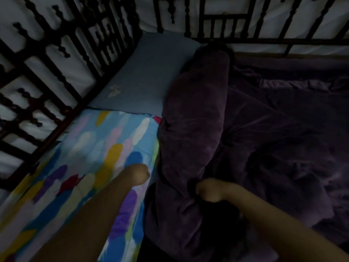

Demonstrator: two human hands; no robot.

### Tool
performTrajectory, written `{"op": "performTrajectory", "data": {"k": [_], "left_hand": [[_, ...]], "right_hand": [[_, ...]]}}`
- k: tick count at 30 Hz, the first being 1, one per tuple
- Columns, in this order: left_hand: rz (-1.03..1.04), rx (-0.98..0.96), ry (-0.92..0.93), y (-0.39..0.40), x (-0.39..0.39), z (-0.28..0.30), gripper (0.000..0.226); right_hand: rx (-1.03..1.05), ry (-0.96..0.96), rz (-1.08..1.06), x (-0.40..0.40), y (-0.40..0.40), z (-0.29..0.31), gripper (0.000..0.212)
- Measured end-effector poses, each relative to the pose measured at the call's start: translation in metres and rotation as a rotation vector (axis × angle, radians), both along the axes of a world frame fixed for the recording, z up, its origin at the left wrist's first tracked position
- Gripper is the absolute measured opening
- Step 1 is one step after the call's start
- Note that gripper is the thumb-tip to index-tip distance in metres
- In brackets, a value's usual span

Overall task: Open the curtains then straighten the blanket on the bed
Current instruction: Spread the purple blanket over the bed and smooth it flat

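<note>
the room is dim, and the 2 hands work low in the frame over the bed (283, 59). the right hand (208, 190), at lower centre, is clenched around a bunched fold of the dark purple blanket (273, 138), which lies rumpled across the right half of the frame, with a thick rolled ridge running up the middle toward the dark lattice frame (62, 59) at the top. the left hand (140, 173), just left of it, is curled into a fist over the edge of the multicoloured quilt (94, 157); i cannot tell whether its grip actually holds cloth. a grey pillow (147, 76) sits in the upper centre. the step in hand looks like straightening the blanket. to do it well, the right hand should draw the fold toward the bottom of the frame with steady tension, lifting slightly so the ridge unrolls rather than drags, while the left takes the blanket's near edge so both pull evenly and keep the quilt from shifting.
</note>
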State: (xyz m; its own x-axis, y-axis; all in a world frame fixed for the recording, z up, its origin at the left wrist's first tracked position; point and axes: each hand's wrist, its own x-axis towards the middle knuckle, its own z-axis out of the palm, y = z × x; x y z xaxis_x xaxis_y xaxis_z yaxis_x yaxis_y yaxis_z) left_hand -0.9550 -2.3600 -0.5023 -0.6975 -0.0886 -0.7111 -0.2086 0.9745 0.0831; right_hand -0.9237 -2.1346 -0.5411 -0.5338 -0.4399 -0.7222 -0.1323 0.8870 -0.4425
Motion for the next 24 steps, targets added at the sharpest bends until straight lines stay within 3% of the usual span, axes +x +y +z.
{"op": "performTrajectory", "data": {"k": [3, 6, 9, 14, 18, 24], "left_hand": [[-0.092, 0.042, 0.114, -0.018, -0.028, -0.010, 0.037], [-0.127, 0.096, 0.106, -0.041, -0.057, -0.023, 0.035], [-0.140, 0.170, 0.129, -0.061, -0.089, -0.035, 0.031], [-0.113, 0.280, 0.109, -0.087, -0.147, -0.059, 0.026], [-0.020, 0.384, 0.129, -0.080, -0.190, -0.068, 0.025], [0.245, 0.648, 0.081, -0.034, -0.262, -0.083, 0.013]], "right_hand": [[-0.033, 0.300, -0.160, -0.049, -0.011, 0.010, 0.027], [-0.011, 0.533, -0.330, -0.101, -0.025, 0.010, 0.039], [0.187, 0.559, -0.494, -0.140, -0.040, 0.001, 0.067], [0.300, 0.475, -0.783, -0.178, -0.061, -0.025, 0.089], [0.385, 0.458, -0.812, -0.183, -0.057, -0.037, 0.104], [0.605, 0.725, -0.665, -0.211, -0.025, -0.039, 0.105]]}}
